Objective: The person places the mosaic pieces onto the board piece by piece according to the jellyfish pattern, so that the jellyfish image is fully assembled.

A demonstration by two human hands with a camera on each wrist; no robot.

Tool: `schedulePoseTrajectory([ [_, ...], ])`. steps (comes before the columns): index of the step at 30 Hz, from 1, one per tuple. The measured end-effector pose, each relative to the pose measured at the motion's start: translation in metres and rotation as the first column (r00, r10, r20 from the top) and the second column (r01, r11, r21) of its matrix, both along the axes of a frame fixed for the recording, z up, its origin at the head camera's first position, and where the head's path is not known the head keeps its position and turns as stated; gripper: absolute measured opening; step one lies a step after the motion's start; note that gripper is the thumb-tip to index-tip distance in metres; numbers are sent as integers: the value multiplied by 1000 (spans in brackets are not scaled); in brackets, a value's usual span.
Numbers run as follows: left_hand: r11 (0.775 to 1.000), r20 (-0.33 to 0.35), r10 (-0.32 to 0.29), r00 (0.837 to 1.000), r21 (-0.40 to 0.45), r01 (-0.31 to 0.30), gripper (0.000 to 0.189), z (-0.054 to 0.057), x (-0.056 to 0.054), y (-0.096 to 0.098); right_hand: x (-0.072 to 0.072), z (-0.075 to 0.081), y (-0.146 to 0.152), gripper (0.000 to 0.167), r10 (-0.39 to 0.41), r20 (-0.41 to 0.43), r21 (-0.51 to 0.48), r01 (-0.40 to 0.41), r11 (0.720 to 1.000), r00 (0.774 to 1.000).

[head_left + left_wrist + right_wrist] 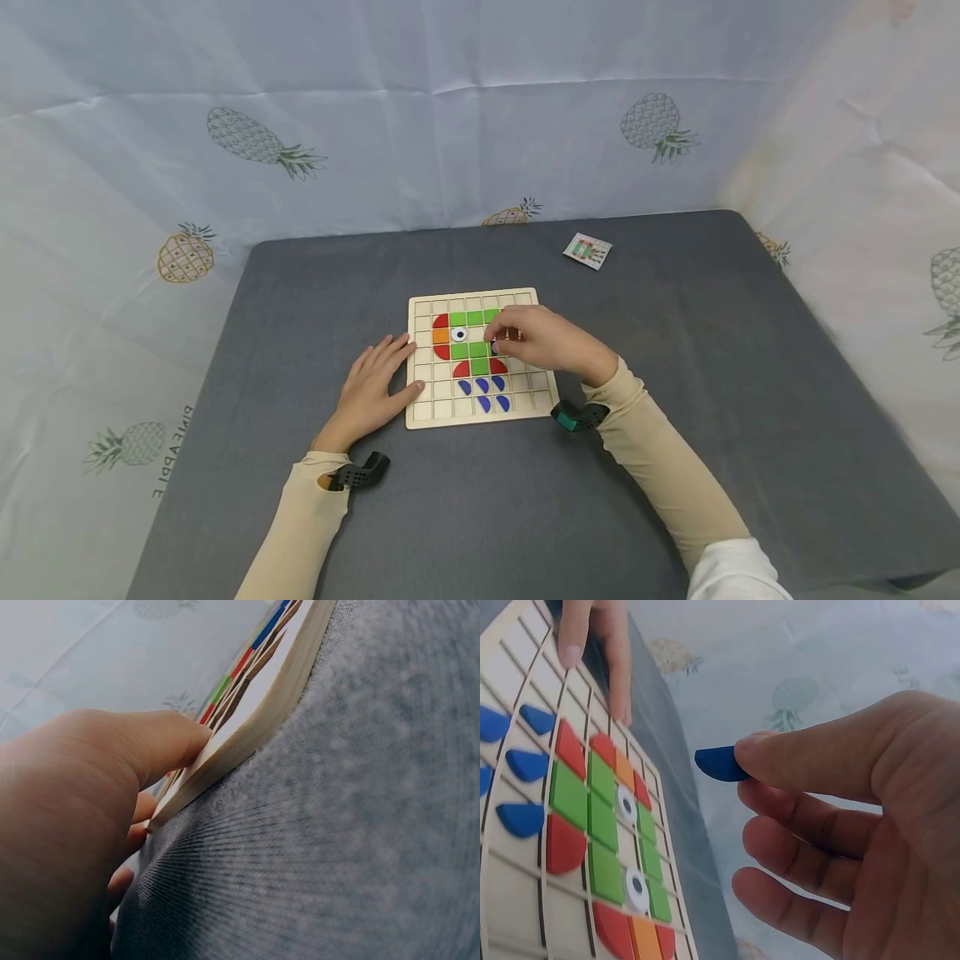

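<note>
A wooden grid board [442,409] lies on the table with green squares [479,367], red rounded pieces [442,352], orange pieces [623,766] and round eye pieces [637,889] set in its cells. Several blue curved pieces [482,386] sit in the lower cells. My right hand [543,337] is above the board's right half and pinches another blue curved piece [718,763] between thumb and forefinger, the other fingers loosely bent. With fingers spread, my left hand [371,383] rests along the left edge, thumb [176,742] touching the rim.
A small printed card [587,250] showing a coloured pattern lies at the back of the dark grey table [315,283], to the right beyond the board. Pineapple-printed cloth [450,158] hangs behind the table and at both sides.
</note>
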State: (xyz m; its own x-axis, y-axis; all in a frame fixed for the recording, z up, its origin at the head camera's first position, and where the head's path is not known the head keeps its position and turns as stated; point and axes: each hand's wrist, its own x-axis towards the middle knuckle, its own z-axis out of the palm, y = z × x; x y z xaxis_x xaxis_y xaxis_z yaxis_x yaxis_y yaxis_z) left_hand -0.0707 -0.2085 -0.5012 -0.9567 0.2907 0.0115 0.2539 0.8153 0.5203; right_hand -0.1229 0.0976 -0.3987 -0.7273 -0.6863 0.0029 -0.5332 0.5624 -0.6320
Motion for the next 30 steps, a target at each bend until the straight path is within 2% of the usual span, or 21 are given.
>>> schedulePoseTrajectory([
  [6,1000,-5,2,1000,-3,-2,71,0,0,1,1,-2,-17,16,35,41,2,-35,999,999],
  [15,1000,-5,7,1000,-9,-7,70,-1,-1,0,6,-13,-33,14,110,103,84,-119,989,989],
  [23,1000,-9,2,1000,3,-2,69,-2,-2,-1,13,-24,-47,14,177,102,170,-192,966,979],
  [27,1000,-10,2,1000,-4,-2,69,-2,-2,-2,18,-28,-54,12,191,108,200,-209,957,976],
  [30,1000,-15,2,1000,-8,-2,69,-3,-2,-2,21,-31,-57,11,196,82,230,-210,950,977],
])
